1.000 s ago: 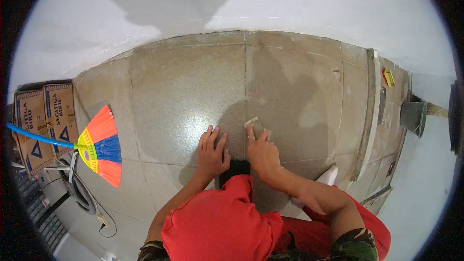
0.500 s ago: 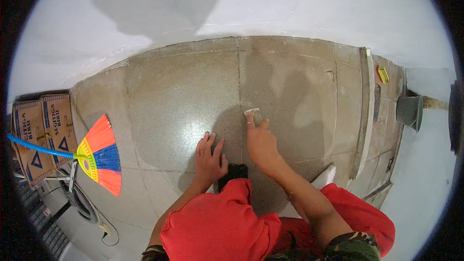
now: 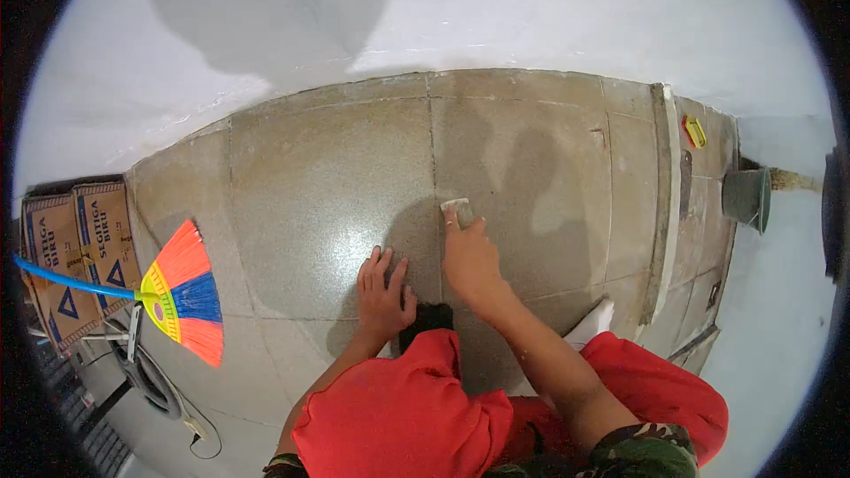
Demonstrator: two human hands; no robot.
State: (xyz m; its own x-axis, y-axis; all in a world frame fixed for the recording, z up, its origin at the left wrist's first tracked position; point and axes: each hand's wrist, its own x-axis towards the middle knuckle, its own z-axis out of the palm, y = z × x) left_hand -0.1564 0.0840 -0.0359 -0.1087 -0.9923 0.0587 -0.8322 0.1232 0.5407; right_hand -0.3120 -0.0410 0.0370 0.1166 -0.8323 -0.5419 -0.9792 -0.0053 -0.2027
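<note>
My right hand is closed round a small flat scraper, its index finger stretched along the pale blade. The blade rests on the beige floor tiles, just right of the grout line that runs toward the wall. Most of the scraper's handle is hidden in the palm. Left of it, my left hand lies flat on the tile with its fingers spread and nothing in it. A bright patch of light shines on the tile beyond those fingertips.
A broom with orange and blue bristles stands at left, by cardboard boxes and a cable. The white wall bounds the far side. At right are a raised ledge, a yellow-and-red brush-like object and a grey bucket.
The view has shifted slightly. My right hand and the scraper stay beside the grout line, with hardly any movement over the tile. My left hand remains flat in place.
</note>
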